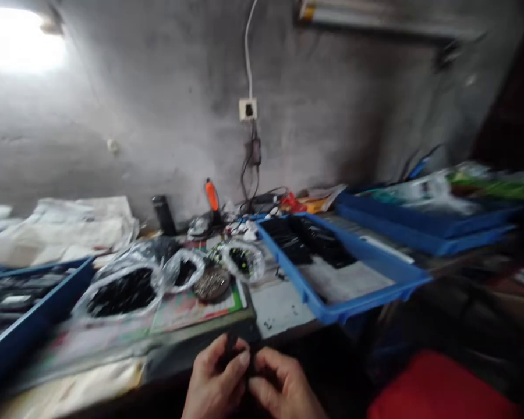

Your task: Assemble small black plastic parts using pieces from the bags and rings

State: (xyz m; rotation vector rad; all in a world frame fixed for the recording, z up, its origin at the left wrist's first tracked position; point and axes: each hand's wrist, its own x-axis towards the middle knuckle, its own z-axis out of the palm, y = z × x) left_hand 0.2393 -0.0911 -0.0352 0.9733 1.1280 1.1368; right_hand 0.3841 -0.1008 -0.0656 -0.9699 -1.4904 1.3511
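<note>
My left hand (218, 375) and my right hand (283, 381) meet at the bottom middle, just off the bench's front edge. Between the left thumb and fingers is a small black part (230, 343), too dark and blurred to name. The right fingers are curled together close beside it; what they hold, if anything, is lost in the dark. Beyond the hands stand a round dish of small metal pieces (212, 283), a large plastic bag of black parts (122, 292), a smaller bag of black parts (186, 272) and a bag with black and yellow-green bits (243, 261).
A blue tray (327, 312) with black pieces lies right of centre; stacked blue trays (441, 241) stand farther right. At left is a blue bin (39, 320) of dark parts. An orange-handled tool (212, 195) stands by the wall. Something red (441, 387) is at lower right.
</note>
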